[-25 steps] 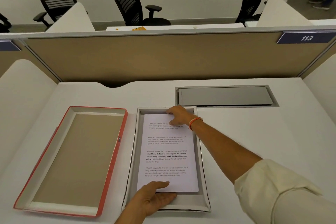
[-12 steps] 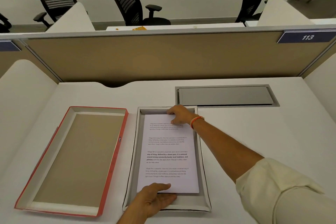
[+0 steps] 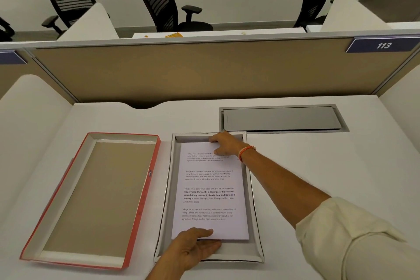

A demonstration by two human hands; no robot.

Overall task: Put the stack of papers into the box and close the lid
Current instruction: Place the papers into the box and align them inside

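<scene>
The stack of papers (image 3: 210,191) is seated inside the box (image 3: 254,198), pinched at each end by the left hand (image 3: 195,249) and right hand (image 3: 225,143); release and fitting of the lid (image 3: 95,198), lying alongside, are required next.

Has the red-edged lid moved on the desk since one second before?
No. The lid lies open side up, left of the box, with the same gap as before.

White printed paper stack (image 3: 210,191) lying inside shallow grey cardboard box (image 3: 255,211); left hand (image 3: 196,246) gripping near edge, right hand (image 3: 225,143) pinching far edge. Red-rimmed lid (image 3: 145,191) lying upturned just beside, on white desk (image 3: 318,166).
</scene>
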